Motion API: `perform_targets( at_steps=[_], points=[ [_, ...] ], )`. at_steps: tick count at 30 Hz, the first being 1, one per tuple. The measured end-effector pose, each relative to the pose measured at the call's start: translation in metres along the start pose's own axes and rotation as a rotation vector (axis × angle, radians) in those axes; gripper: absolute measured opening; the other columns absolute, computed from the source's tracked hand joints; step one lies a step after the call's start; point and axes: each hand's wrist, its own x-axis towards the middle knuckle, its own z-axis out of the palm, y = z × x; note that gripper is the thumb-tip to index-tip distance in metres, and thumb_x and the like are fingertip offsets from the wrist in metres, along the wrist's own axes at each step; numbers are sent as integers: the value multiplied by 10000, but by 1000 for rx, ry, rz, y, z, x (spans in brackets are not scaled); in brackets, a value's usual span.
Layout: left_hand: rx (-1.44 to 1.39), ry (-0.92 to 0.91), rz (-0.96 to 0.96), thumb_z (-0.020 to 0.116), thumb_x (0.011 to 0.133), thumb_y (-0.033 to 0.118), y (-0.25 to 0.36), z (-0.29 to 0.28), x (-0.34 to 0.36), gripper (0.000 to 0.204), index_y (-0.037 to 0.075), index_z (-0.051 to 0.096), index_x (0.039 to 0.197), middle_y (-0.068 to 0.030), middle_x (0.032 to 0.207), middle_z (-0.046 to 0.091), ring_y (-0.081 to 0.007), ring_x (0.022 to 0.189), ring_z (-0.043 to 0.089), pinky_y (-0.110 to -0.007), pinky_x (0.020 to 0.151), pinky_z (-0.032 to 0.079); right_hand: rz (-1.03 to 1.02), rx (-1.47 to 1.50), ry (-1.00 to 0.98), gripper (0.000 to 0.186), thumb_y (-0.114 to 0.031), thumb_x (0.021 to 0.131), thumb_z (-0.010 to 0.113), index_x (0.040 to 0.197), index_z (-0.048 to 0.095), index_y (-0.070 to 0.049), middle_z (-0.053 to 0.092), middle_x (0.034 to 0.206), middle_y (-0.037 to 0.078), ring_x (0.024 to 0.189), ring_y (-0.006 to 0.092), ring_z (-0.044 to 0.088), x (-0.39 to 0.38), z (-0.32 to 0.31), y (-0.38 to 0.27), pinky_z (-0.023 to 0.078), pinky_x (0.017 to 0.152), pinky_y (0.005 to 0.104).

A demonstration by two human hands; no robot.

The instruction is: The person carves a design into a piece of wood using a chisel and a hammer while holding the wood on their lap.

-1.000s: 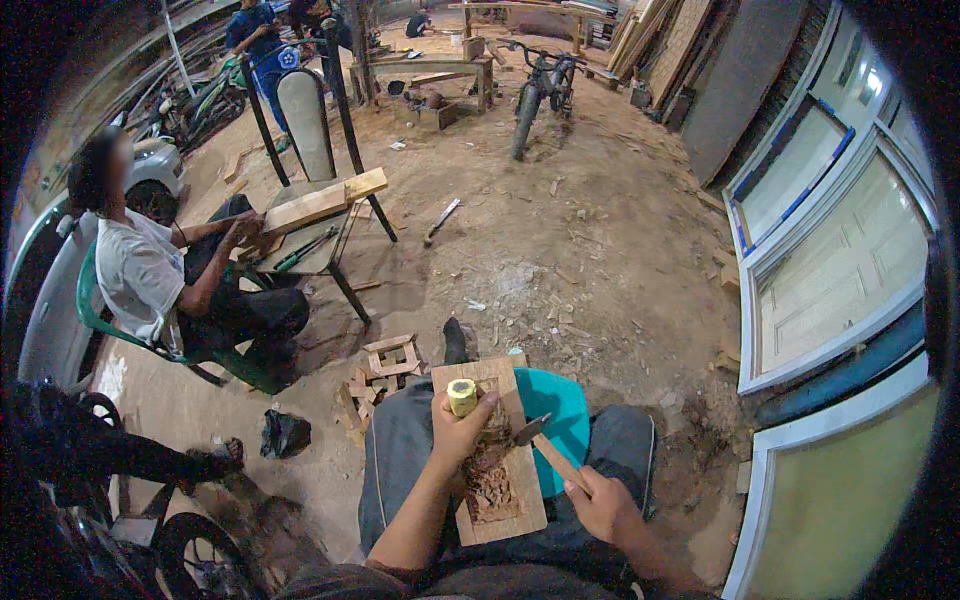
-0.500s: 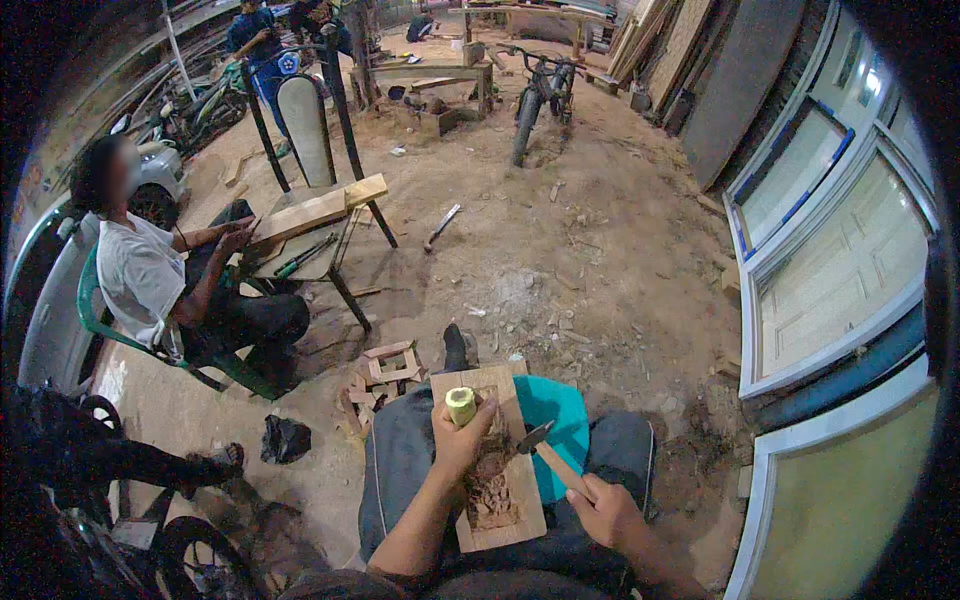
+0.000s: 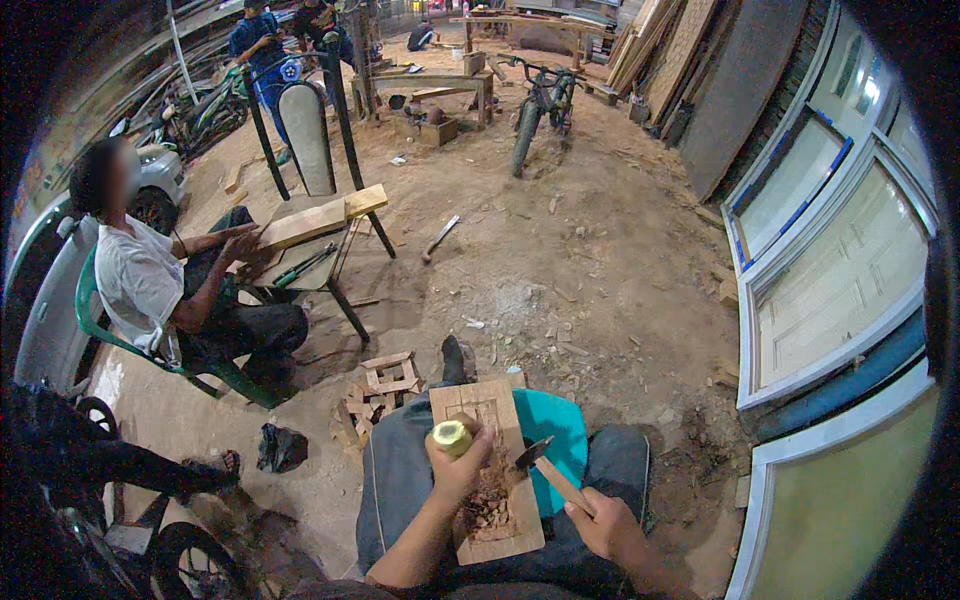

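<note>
Wooden board (image 3: 523,490), chips (image 3: 487,512) lying on it, left hand (image 3: 463,470) clasping yellowish handle (image 3: 452,437), right hand (image 3: 608,525) gripping hammer (image 3: 562,484)

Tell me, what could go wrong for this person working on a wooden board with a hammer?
If the hammer in the right hand swings off target, it could strike the left hand around the yellow-green handle. The wooden board rests on the lap with no clamp in sight, so it might slip. Loose chips on it might fly up.

Lap (image 3: 393,470), perhaps teal seat (image 3: 562,430) too, bearing wooden board (image 3: 512,485).
</note>
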Motion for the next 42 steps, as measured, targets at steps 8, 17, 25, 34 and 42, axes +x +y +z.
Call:
perform_targets(
  at_steps=[8,17,25,34,42],
  points=[
    [199,-18,63,694,823,79,-30,-8,20,110,39,598,789,29,672,573,-59,571,508,-230,519,394,-66,-13,31,283,-253,895,616,818,502,-6,500,655,248,622,435,549,4,10,9,407,533,437],
    [195,-24,160,698,807,43,-6,-3,9,153,40,566,729,41,647,555,-39,581,492,-218,533,396,-54,-21,-27,296,-272,913,602,802,501,-17,536,595,216,554,402,588,4,4,6,424,489,452],
    [180,18,23,734,782,60,-24,-6,14,138,54,596,780,9,715,615,-86,621,568,-246,584,465,-47,-80,28,264,-239,890,623,844,515,-3,540,671,269,647,450,586,4,11,-2,426,523,469],
    [180,-18,45,695,831,70,-17,-5,6,118,38,609,756,20,717,606,-65,634,551,-231,565,428,-104,-165,52,296,-309,927,565,849,525,-26,590,637,239,613,442,609,2,11,3,480,529,526],
    [130,21,123,704,824,68,-15,-5,5,159,42,570,741,29,652,553,-55,585,513,-219,538,409,-35,-116,59,258,-235,900,615,840,514,-5,537,649,266,651,462,575,3,12,4,427,524,474]
  ],
)
